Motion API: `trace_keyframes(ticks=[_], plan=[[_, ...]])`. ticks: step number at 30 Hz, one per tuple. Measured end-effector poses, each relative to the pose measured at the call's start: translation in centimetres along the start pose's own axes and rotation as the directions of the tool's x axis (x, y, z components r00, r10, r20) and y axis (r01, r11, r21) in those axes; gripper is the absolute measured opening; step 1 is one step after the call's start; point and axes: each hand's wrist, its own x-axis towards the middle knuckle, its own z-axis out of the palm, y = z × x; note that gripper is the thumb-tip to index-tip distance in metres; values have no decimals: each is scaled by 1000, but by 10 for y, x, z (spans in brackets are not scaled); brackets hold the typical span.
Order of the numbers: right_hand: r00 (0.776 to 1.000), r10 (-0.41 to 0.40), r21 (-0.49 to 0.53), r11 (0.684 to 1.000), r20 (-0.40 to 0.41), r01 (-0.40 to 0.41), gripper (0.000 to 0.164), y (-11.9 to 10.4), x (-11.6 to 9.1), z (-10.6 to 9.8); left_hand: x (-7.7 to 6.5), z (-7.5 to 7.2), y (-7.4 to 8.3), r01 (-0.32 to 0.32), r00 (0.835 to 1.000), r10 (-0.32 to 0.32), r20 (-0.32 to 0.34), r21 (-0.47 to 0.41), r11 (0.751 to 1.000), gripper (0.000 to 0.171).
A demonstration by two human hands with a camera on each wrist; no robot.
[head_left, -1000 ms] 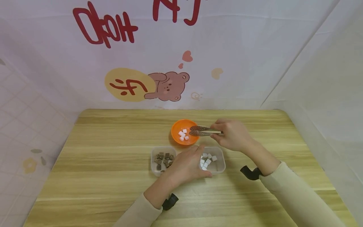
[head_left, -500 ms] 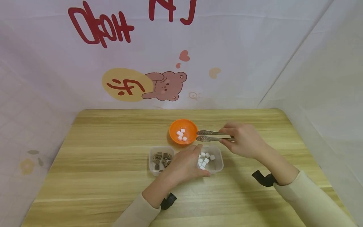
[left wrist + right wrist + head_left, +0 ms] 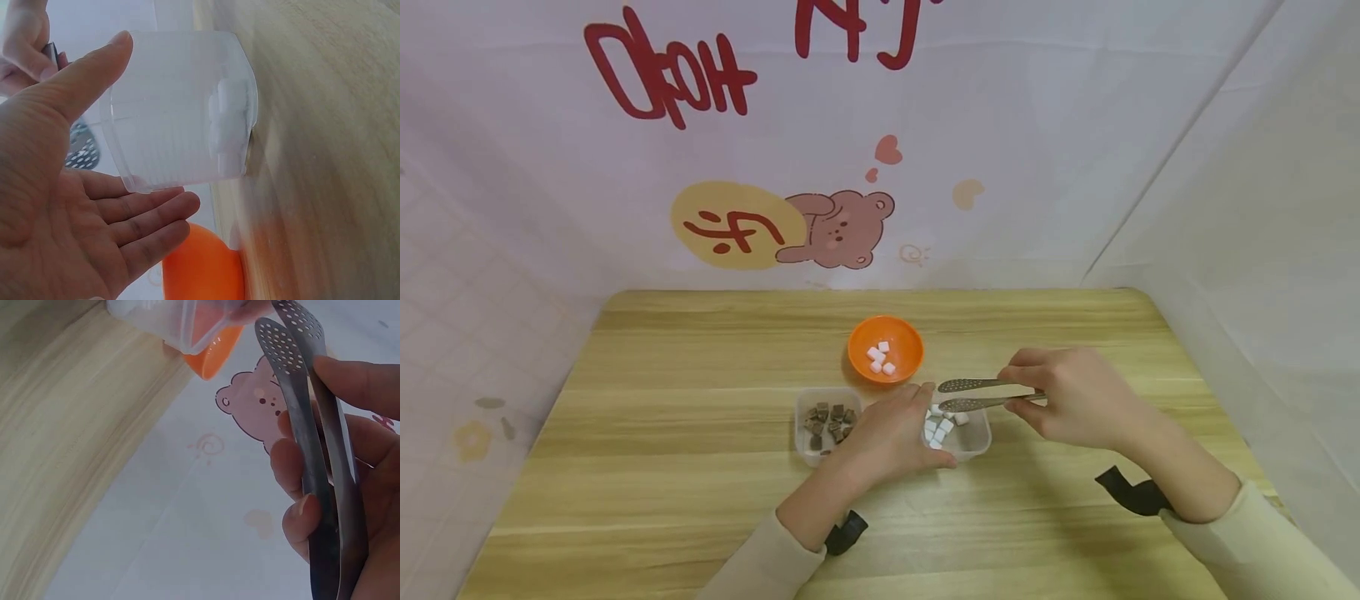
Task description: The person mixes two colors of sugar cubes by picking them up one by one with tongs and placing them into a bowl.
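Observation:
My right hand [image 3: 1075, 404] grips metal tongs [image 3: 972, 385] with perforated tips. The tips stand apart with nothing between them, above a clear plastic container [image 3: 977, 440] of white cubes [image 3: 940, 430]. That container's left end is between the thumb and fingers of my left hand [image 3: 891, 433], which holds it by two opposite sides. In the left wrist view, the thumb lies at one edge of the container [image 3: 169, 119] and the fingers at the other. An orange bowl [image 3: 906, 343] with several white cubes in it stands just behind.
Left of my left hand is a second clear container [image 3: 800, 437] holding several brown cubes [image 3: 817, 418], partly hidden by the hand. All stand on a wood-grain table [image 3: 700, 500]. A printed white cloth [image 3: 1037, 125] hangs behind the table.
My right hand has drawn the tongs away from over the orange bowl, to the right and nearer to me, over the white cubes' container. The left hand keeps its place.

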Motion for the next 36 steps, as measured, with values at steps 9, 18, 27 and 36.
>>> trace_keyframes(ticks=[9,18,27,36], plan=[[987,-1,-74,997,160,13,26,-4,3,7,-1,-1,-1,2,1000,-1,1,-6,1000,107],[964,-50,-115,990,260,83,19,-10,16,11,-1,0,-2,-6,1000,6,-5,-8,1000,106],[932,-69,-165,977,357,136,17,-15,25,19,-1,-1,-2,-22,1000,22,-11,6,1000,105],[930,-107,-225,955,353,196,16,-17,28,26,-1,1,-3,-21,1000,21,-15,22,1000,105]])
